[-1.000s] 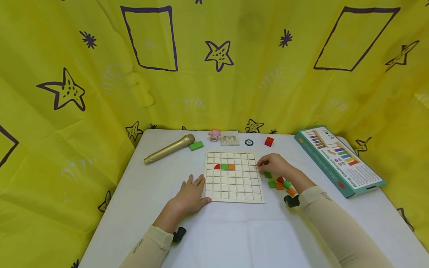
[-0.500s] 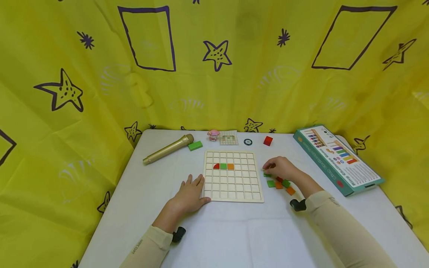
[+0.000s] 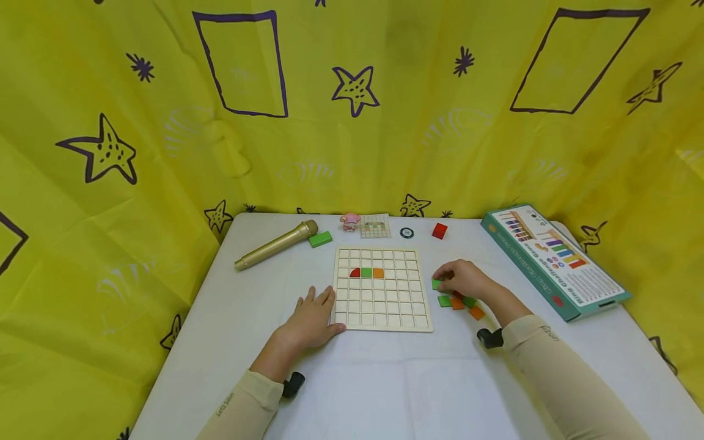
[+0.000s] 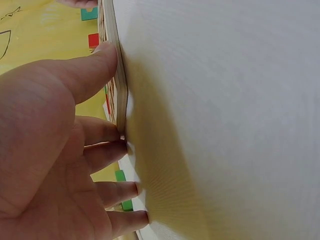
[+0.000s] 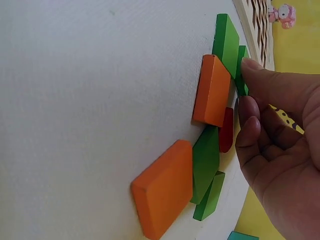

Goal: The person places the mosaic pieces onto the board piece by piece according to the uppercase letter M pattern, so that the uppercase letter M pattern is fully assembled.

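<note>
My left hand lies with fingers extended along the left edge of a wooden grid board; in the left wrist view its thumb presses the board's side. In the board's second row sit a red rounded tile, a green square tile and an orange square tile. Right of the board, my right hand pinches a loose green tile between thumb and fingers, low over the table. Beside it lie another green tile, orange tiles and a red piece.
Behind the board are a gold microphone, a green block, a pink figurine, a pattern card, a dark round chip and a red cube. A game box lies at the right.
My right hand has moved from the board's right edge, rightward to the loose tiles, and has taken hold of a green one. The left hand stays on the board's edge.
</note>
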Demonstrator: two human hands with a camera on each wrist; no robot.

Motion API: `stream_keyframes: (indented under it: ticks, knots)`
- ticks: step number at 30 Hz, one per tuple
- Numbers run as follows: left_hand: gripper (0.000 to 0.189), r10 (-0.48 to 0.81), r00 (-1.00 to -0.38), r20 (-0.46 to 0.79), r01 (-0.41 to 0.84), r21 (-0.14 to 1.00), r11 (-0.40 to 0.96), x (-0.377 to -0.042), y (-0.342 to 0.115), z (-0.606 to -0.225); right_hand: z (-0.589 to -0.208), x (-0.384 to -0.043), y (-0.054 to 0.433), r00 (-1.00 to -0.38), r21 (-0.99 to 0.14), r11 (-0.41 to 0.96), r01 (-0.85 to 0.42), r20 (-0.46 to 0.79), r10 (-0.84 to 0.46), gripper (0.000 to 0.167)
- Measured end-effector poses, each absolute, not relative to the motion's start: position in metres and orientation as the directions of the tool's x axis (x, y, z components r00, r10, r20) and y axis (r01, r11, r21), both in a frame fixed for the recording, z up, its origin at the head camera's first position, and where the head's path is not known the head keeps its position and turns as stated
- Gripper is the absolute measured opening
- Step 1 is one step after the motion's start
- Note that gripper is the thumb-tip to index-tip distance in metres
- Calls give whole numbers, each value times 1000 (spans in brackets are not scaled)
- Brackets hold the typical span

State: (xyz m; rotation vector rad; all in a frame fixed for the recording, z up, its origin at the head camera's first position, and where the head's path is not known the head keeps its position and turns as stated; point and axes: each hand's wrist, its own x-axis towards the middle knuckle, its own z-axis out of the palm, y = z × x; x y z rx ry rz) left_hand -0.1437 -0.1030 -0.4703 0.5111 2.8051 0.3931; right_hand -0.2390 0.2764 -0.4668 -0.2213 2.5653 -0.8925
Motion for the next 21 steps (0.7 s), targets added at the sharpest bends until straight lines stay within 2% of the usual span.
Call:
stream_keyframes:
  ticks: [10, 21]
  knots:
    - [83, 366, -905, -216, 290, 315, 904, -143, -102, -470, -468, -239, 275, -900, -606, 794, -52, -316, -301, 25]
    - [83, 364, -905, -220, 284, 324, 902, -142, -103, -469, -468, -240, 273, -905, -606, 795, -27, -323, -277, 22]
